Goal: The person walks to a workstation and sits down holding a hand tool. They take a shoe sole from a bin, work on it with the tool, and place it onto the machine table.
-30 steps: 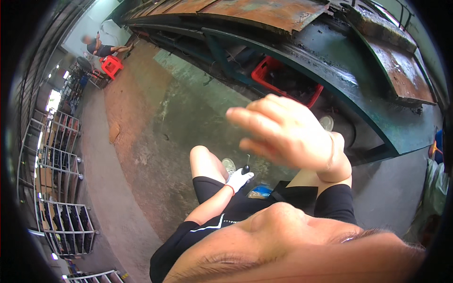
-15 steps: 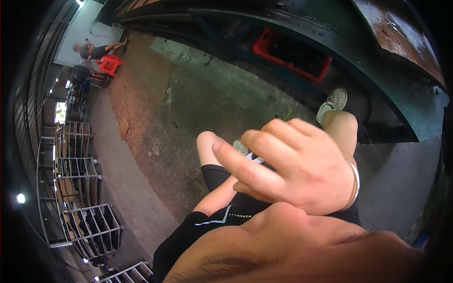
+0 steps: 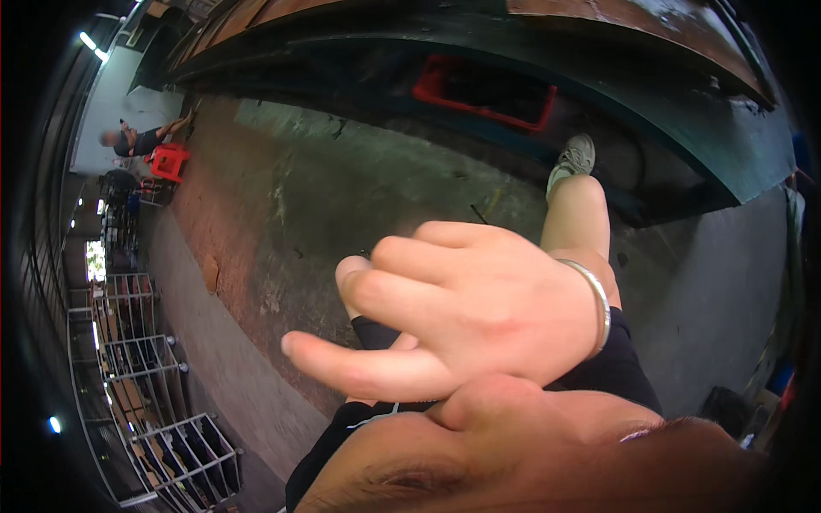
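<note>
My right hand [image 3: 487, 308] is raised close in front of me in the middle of the view, its back turned up. A pale metal bangle [image 3: 604, 312] circles the wrist. The index finger stretches out to the left, while the fingers beyond it are bent and stand apart from it. No object shows in this hand; its thumb and palm are hidden. Only a small patch of my left forearm [image 3: 404, 343] shows behind the right fingers, and the left hand itself is covered. Below lie my bare knees and black shorts.
A dark bench [image 3: 727, 167] runs across the far side, with a red crate [image 3: 546, 113] beneath it. My shoe [image 3: 578, 156] is beside that bench. Metal rack carts [image 3: 192, 460] line the left. Far left, a person [image 3: 137, 141] is near a red stool [image 3: 168, 161].
My right hand has moved left and slightly lower, with its index finger reaching out straighter. The whole view has shifted, so the bench and crate appear further left and my left forearm is more covered.
</note>
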Demonstrator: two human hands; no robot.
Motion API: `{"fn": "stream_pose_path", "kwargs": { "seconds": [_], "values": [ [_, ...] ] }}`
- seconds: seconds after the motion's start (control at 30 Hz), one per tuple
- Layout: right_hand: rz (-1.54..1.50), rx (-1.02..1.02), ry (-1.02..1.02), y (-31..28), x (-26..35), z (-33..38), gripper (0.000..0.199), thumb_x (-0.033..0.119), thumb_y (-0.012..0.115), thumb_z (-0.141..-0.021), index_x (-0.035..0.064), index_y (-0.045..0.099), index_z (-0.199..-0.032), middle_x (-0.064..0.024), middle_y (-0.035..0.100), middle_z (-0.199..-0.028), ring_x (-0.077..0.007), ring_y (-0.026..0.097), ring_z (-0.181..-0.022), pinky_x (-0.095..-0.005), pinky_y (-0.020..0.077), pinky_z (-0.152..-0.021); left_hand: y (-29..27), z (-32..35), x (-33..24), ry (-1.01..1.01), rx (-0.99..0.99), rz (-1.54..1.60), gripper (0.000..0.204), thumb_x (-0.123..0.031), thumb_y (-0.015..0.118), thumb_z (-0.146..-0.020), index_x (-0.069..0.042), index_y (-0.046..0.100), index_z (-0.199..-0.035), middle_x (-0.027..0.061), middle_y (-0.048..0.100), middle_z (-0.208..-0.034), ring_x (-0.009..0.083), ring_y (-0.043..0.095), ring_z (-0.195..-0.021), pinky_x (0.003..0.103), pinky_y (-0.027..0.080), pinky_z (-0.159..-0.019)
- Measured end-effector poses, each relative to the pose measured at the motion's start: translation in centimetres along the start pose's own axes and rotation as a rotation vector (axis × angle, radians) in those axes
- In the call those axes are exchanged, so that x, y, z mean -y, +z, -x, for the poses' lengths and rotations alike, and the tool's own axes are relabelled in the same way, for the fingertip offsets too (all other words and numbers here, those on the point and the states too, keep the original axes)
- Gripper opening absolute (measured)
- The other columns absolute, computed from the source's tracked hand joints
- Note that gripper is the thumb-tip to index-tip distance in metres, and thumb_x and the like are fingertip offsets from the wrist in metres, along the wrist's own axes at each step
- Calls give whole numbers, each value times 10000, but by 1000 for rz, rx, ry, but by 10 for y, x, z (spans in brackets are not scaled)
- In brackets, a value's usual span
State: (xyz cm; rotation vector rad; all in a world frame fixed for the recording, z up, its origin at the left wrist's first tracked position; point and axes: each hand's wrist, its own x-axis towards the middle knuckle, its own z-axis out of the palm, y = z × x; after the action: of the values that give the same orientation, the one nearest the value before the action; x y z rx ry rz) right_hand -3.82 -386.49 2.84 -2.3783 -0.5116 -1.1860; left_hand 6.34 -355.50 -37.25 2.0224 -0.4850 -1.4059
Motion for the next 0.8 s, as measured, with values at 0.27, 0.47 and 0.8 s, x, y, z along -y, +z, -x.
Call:
{"fn": "stream_pose_path", "kwargs": {
  "seconds": [0.27,0.47,0.8],
  "values": [
    [-129,-190,-90,14,4,-7,403,299,575,-764,40,551,-1072,-73,491,-766,-194,494,-662,-297,361,-494,13,5,-1,-43,38,-63,375,-363,652,-812,-21,611,-959,55,624,-818,158,571,-767,308,448,-674],
    [-44,-323,-87,23,7,-13,433,305,566,-771,22,547,-1099,-79,479,-748,-195,475,-646,-290,338,-487,22,4,-9,-69,64,-98,384,-365,655,-809,-17,610,-966,58,628,-827,162,573,-771,309,449,-679],
    [63,-315,-88,32,27,-18,474,289,526,-800,30,495,-1196,-97,524,-844,-185,486,-665,-293,359,-497,20,-8,-34,-62,16,-135,400,-369,659,-805,-12,609,-980,63,633,-842,167,577,-778,311,451,-688]
  ]
}}
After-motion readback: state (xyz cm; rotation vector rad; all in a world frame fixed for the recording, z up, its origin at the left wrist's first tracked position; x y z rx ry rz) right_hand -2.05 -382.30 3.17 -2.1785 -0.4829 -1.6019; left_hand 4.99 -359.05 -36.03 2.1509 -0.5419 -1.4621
